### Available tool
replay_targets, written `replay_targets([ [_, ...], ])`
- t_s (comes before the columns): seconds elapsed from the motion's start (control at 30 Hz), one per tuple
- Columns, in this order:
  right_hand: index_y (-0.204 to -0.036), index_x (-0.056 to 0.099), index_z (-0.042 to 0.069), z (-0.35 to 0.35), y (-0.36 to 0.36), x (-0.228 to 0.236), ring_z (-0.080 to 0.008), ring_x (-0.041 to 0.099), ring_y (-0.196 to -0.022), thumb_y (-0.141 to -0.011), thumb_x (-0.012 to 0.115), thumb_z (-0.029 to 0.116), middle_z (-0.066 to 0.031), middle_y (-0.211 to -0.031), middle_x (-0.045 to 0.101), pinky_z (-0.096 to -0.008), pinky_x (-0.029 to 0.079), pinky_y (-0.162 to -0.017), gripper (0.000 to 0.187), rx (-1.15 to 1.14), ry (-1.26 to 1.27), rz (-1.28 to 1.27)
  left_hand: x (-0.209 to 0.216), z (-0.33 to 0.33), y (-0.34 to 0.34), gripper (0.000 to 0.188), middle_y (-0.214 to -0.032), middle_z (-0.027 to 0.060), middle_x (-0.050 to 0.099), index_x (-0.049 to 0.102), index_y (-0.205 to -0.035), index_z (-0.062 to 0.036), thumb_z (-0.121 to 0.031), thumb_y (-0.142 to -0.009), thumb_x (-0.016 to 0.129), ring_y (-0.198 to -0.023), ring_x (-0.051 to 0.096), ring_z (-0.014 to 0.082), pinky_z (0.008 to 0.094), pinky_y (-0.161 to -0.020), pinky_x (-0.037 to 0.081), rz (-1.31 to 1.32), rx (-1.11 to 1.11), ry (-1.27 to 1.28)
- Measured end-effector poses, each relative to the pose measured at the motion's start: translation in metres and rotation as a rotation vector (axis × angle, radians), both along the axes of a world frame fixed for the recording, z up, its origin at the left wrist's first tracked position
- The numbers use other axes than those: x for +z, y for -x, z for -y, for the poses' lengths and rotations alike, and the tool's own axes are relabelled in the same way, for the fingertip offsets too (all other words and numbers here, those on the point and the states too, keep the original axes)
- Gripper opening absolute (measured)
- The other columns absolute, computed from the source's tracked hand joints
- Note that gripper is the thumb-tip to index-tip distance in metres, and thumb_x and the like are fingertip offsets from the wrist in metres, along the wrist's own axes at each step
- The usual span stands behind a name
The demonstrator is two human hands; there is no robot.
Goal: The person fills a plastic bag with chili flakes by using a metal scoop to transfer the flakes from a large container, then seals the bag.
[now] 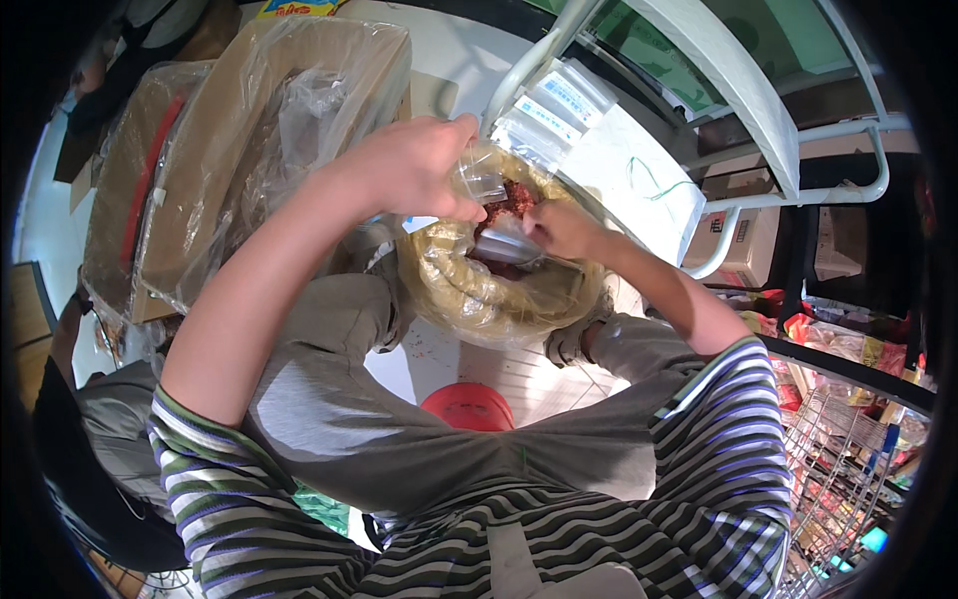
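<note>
Ideally the left hand point(414, 165), pinching the small clear plastic pouch point(483, 180) open above the big rolled-down yellowish plastic bag point(479, 295), keeps its mouth wide while the right hand point(559, 228), closed on reddish-brown crumbly stuff point(514, 198), feeds it in.

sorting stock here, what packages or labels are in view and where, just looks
small clear bag: held open by left hand, right hand beside it.
big yellowish bag: below the hands, rolled rim, reddish stuff inside.
clear pouches: stacked behind, blue-white labels.
cardboard box: upper left, plastic-lined.
</note>
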State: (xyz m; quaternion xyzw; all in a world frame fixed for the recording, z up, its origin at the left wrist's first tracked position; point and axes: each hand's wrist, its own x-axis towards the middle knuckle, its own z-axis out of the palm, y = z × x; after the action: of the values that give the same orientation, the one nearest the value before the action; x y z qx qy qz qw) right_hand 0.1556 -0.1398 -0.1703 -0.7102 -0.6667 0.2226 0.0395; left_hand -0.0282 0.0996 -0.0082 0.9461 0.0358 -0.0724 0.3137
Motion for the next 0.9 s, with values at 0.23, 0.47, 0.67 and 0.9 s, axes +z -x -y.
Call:
replay_targets([
  [0.23,-0.096,0.069,0.005,-0.010,-0.073,0.077,-0.0117,0.060,-0.071,-0.090,0.066,0.010,-0.0039,-0.082,0.067,-0.0288,0.051,-0.071,0.009,-0.206,0.118,-0.522,-0.001,-0.004,0.010,0.077,-0.109,0.0229,0.065,0.051,-0.124,0.0040,-0.039,-0.071,0.084,-0.103,0.063,0.0392,0.0439,-0.090,0.049,-0.087,0.008,-0.029],
  [0.47,-0.101,0.073,0.004,-0.009,-0.125,0.100,-0.0044,0.057,-0.069,-0.088,0.064,0.006,0.0024,-0.080,0.070,-0.0232,0.044,-0.060,0.016,-0.229,0.376,-0.501,0.003,-0.003,0.009,0.076,-0.109,0.0239,0.065,0.050,-0.125,0.0033,-0.039,-0.072,0.083,-0.107,0.062,0.0391,0.0439,-0.093,0.049,-0.118,-0.002,0.004],
  [0.67,-0.091,0.071,0.000,-0.015,-0.077,0.080,-0.0178,0.068,-0.080,-0.091,0.064,0.009,-0.0117,-0.083,0.072,-0.0338,0.055,-0.077,0.011,-0.142,0.239,0.079,-0.006,-0.005,0.008,0.069,-0.106,0.0271,0.067,0.054,-0.115,0.0057,-0.040,-0.072,0.082,-0.104,0.065,0.0408,0.0457,-0.089,0.051,-0.020,-0.015,-0.019],
  [0.9,-0.102,0.066,0.001,-0.001,-0.123,0.116,-0.0010,0.041,-0.053,-0.096,0.063,0.010,-0.0096,-0.092,0.072,-0.0182,0.030,-0.042,0.012,-0.673,0.145,-1.004,0.013,-0.001,0.004,0.079,-0.114,0.0264,0.065,0.049,-0.127,0.0040,-0.039,-0.071,0.084,-0.110,0.062,0.0392,0.0434,-0.095,0.048,-0.187,-0.037,0.042],
])
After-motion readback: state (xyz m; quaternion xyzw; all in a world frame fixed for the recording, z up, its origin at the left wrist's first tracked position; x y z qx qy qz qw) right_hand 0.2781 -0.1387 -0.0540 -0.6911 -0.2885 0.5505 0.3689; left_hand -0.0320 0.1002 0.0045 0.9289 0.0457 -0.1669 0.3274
